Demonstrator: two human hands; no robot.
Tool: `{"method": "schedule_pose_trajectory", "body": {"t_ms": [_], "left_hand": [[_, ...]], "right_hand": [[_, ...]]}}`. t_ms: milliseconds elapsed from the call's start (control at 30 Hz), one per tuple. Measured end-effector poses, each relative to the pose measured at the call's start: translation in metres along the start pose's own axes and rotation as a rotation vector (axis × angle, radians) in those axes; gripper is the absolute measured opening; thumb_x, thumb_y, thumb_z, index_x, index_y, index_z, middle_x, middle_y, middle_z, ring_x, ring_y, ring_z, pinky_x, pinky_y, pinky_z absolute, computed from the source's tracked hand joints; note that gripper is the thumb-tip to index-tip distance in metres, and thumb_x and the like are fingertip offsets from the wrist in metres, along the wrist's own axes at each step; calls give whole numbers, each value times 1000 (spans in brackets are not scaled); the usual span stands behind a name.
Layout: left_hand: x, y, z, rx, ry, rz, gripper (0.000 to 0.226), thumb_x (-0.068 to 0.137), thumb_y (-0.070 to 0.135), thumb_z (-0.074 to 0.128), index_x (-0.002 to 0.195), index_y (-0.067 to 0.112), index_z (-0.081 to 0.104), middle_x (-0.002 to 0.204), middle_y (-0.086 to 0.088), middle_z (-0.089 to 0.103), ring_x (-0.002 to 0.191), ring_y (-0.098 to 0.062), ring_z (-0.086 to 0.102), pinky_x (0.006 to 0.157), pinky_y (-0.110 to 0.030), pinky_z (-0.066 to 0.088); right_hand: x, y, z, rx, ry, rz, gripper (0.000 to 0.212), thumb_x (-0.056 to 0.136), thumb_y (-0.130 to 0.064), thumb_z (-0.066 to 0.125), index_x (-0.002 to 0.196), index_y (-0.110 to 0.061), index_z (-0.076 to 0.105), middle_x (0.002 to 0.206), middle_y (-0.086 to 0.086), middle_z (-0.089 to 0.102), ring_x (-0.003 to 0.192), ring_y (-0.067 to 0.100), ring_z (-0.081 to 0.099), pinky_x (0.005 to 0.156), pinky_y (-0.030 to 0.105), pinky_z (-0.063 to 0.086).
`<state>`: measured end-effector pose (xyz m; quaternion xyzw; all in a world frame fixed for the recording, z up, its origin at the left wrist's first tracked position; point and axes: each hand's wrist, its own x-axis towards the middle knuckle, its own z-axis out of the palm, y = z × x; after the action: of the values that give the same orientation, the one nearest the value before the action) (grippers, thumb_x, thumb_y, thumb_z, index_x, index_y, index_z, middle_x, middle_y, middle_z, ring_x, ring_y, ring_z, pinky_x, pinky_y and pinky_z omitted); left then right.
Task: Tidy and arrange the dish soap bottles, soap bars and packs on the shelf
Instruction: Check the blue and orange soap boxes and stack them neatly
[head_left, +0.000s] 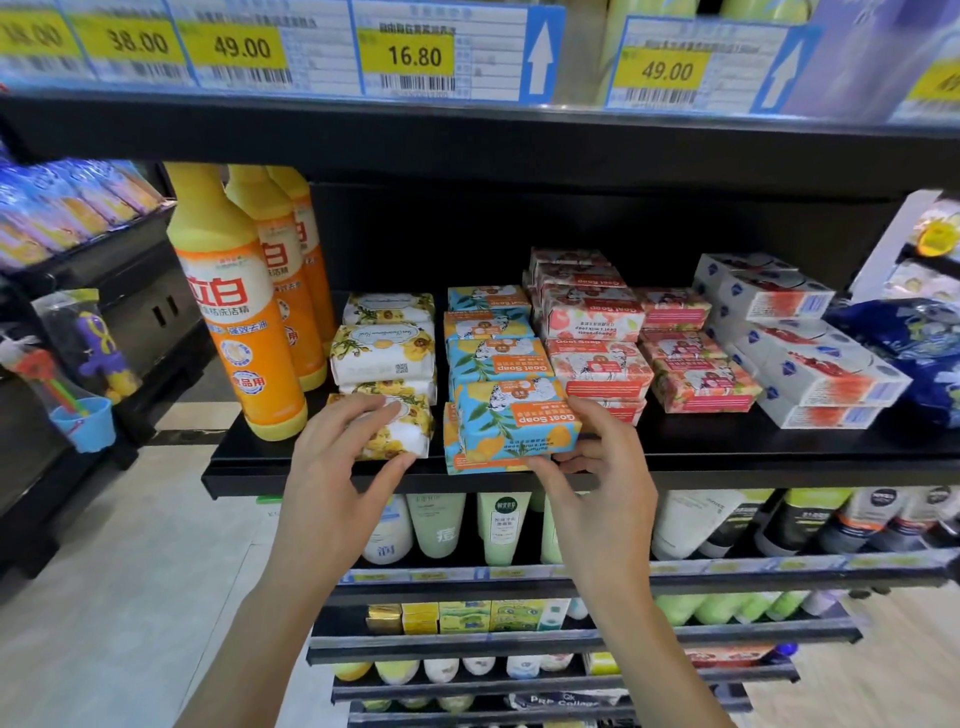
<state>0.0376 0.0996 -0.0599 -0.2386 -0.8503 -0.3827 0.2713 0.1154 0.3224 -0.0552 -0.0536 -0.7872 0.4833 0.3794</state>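
Glossy plastic bottles (234, 312); matt paper soap boxes (514, 421); matt black shelf (779, 447).

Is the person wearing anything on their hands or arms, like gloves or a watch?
No. The left hand and right hand are bare: no gloves, rings or watch show. Both forearms are bare too, with no sleeves in view.

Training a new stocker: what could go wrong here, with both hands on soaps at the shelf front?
1. The blue box, gripped by the right hand, sits tilted atop another at the shelf edge; it may slide off.
2. The yellow pack under the left hand is also at the edge and could drop.
3. That hand is close to the bottle; a nudge might tip it.
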Motion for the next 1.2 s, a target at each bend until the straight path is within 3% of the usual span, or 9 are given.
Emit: {"method": "schedule_pose_trajectory", "body": {"t_ms": [100, 233, 367, 667, 933, 1067, 1200], "left_hand": [[0, 0, 1, 2, 4, 1, 49, 84, 17, 80, 131, 15, 68, 134, 15, 52, 129, -2, 42, 110, -37, 39], [0, 0, 0, -7, 4, 6, 48, 86, 30, 71, 131, 16, 68, 134, 13, 54, 130, -4, 43, 111, -37, 38], [0, 1, 0, -11, -6, 2, 50, 85, 34, 67, 131, 15, 68, 134, 9, 56, 130, -8, 45, 111, -37, 39], [0, 2, 0, -7, -4, 1, 51, 85, 36, 67, 131, 14, 68, 134, 10, 55, 129, -6, 44, 110, -38, 39], [0, 2, -1, -8, -3, 4, 51, 84, 35, 67, 131, 15, 68, 134, 11, 54, 130, -4, 42, 110, -38, 39], [1, 4, -1, -4, -9, -4, 51, 83, 34, 68, 131, 15, 68, 134, 12, 54, 129, -4, 42, 109, -39, 39], [0, 5, -1, 13, -6, -15, 49, 83, 25, 76, 130, 15, 69, 134, 12, 54, 129, -4, 43, 110, -38, 38]], "right_hand": [[0, 2, 1, -18, -6, -8, 64, 84, -11, 84, 129, -42, 51, 115, -16, 55, 94, 6, 62, 79, 21, 54], [-7, -1, -1, 29, -45, -1, 62, 86, -27, 82, 140, -35, 52, 124, -18, 52, 110, 9, 58, 89, 21, 50], [-6, -6, 1, 75, 0, 35, 56, 88, -34, 79, 139, -32, 55, 126, -16, 57, 118, 11, 58, 94, 32, 52], [2, -12, 9, 96, -23, 55, 53, 84, -31, 83, 131, -26, 60, 117, -14, 59, 108, 3, 59, 85, 10, 43], [14, -14, -12, 68, -49, 38, 51, 82, -54, 76, 125, -31, 61, 113, -15, 61, 107, 8, 60, 87, 22, 48], [54, -21, -40, -34, 58, -48, 44, 87, -48, 74, 124, -26, 62, 111, -8, 61, 101, 8, 60, 87, 26, 51], [117, -8, -55, -309, -35, 15, 68, 84, -50, 79, 139, -17, 57, 127, 2, 60, 113, 14, 59, 97, 31, 49]]}}
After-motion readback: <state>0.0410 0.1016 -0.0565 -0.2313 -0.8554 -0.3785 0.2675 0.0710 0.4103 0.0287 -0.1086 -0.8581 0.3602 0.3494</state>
